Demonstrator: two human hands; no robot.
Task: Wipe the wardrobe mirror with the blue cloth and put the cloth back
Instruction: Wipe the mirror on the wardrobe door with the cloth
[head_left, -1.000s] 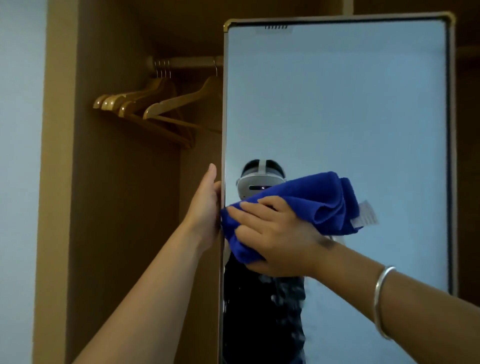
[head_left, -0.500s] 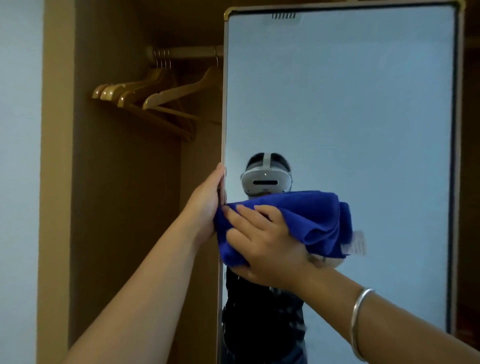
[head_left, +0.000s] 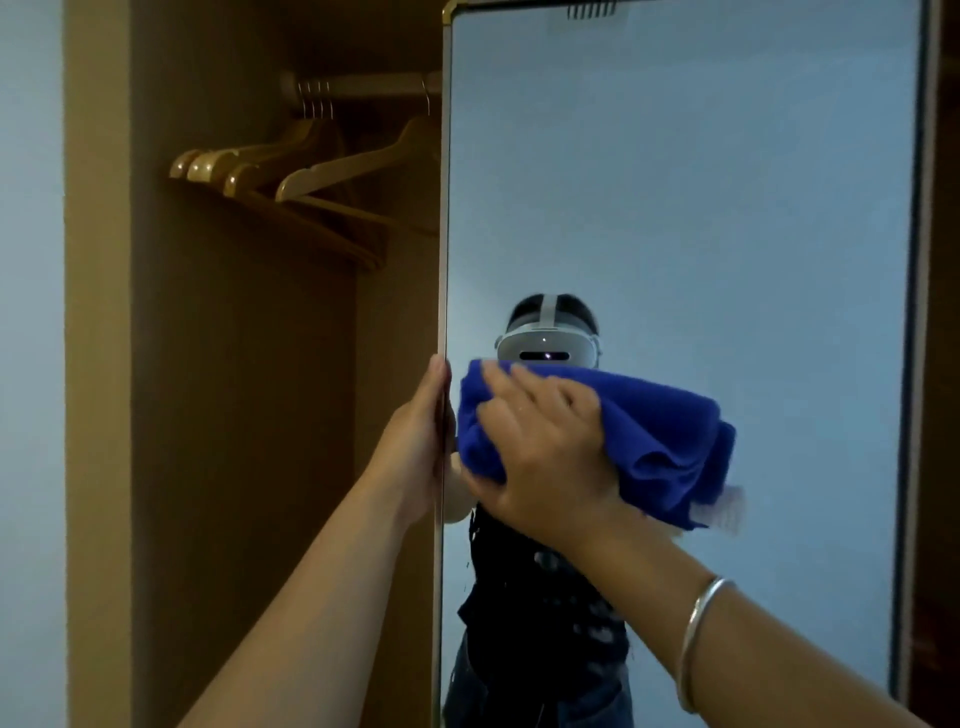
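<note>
The tall wardrobe mirror (head_left: 675, 182) with a thin gold frame fills the right half of the view. My right hand (head_left: 545, 452) lies on the bunched blue cloth (head_left: 670, 447) and presses it against the glass near the mirror's left edge, with its thumb under the cloth. A white tag hangs at the cloth's lower right. My left hand (head_left: 415, 447) grips the mirror's left frame edge at the same height, fingers wrapped behind it and hidden.
The open wooden wardrobe (head_left: 234, 415) is to the left, with several wooden hangers (head_left: 291, 171) on a rail (head_left: 363, 85) near its top. A pale wall (head_left: 28, 364) lies at the far left. The glass reflects a person in a headset.
The cloth under my right hand has slid down and slightly right on the glass. The view has tilted down, so the mirror's top edge is higher in frame. My left hand keeps its hold.
</note>
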